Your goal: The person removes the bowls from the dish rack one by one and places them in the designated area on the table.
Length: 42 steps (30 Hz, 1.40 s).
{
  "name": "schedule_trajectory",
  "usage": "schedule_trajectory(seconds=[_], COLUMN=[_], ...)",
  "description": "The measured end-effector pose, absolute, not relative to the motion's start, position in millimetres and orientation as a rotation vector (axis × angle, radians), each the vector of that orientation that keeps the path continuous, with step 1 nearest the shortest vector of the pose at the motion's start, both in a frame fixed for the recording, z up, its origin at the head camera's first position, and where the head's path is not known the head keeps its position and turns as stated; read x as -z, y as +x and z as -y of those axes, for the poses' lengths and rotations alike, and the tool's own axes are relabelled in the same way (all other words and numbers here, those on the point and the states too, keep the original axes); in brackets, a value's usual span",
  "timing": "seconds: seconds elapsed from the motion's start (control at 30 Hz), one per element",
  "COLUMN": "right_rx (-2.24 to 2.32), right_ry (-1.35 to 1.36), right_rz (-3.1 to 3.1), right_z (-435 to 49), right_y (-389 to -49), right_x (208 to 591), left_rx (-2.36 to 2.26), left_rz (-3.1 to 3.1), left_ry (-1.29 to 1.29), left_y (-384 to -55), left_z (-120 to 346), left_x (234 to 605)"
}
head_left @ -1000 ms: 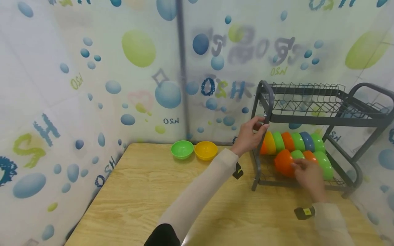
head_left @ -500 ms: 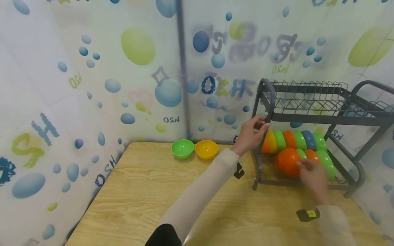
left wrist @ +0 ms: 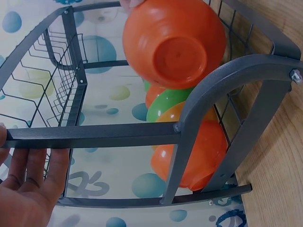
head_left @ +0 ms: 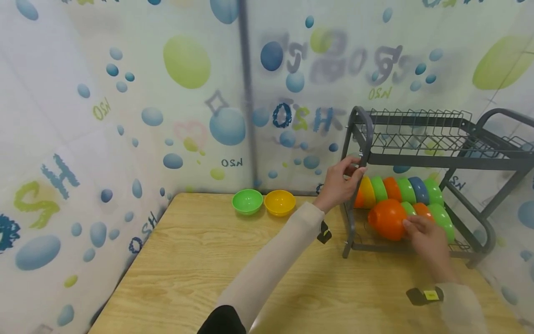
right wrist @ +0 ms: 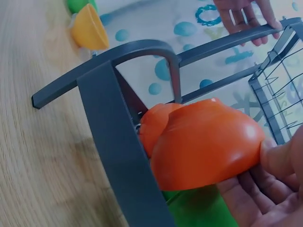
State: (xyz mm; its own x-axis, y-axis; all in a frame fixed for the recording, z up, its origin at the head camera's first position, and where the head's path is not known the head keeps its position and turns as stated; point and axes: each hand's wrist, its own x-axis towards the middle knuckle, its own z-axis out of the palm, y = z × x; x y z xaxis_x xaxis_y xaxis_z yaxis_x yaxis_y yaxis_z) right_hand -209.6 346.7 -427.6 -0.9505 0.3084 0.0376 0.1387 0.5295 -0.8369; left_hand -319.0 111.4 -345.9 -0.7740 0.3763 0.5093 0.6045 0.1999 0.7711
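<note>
My right hand (head_left: 429, 243) pinches the rim of an orange bowl (head_left: 387, 220) between thumb and fingers. The bowl lies on its side at the front of the lower tier of a dark grey dish rack (head_left: 442, 160), its base facing left. In the right wrist view, the thumb is on the bowl's outside and the fingers are at its rim. My left hand (head_left: 339, 183) holds the rack's left frame near the upper tier; the left wrist view shows fingers (left wrist: 35, 168) behind the bar. Behind the orange bowl, a green bowl (head_left: 442, 221) stands on edge in the front row.
A back row of bowls on edge, including a blue bowl (head_left: 418, 190), fills the lower tier. Left of the rack, a green bowl (head_left: 247, 202) and a yellow bowl (head_left: 280, 204) sit upright on the wooden table (head_left: 187, 260). A patterned curtain hangs behind.
The orange bowl has tipped and shifted slightly left, its base now turned further toward the left. My right hand has moved slightly right and down; the left hand keeps its hold on the rack.
</note>
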Motion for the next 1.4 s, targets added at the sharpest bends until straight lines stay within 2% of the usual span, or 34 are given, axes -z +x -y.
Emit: schedule_trajectory(seconds=[0.17,0.8,1.03,1.4], right_rx=[-1.316,-0.793,-0.663,-0.568], right_ry=[-0.31,0.273,0.498,0.81], right_rz=[2.597,2.487,2.286,2.092], right_z=[-342,-305,-291,-269], right_y=[-201,-166,-165,-171], right_x=[419,374,370,369], left_rx=[1.61,1.561,1.58,1.25], left_rz=[2.26,2.383,2.423,2.337], left_ry=[-0.951,-1.068,-1.138,-1.38], left_y=[-319,-322,-311,-278], left_z=[-111,-92,-69,-27], left_x=[345,338,338,340])
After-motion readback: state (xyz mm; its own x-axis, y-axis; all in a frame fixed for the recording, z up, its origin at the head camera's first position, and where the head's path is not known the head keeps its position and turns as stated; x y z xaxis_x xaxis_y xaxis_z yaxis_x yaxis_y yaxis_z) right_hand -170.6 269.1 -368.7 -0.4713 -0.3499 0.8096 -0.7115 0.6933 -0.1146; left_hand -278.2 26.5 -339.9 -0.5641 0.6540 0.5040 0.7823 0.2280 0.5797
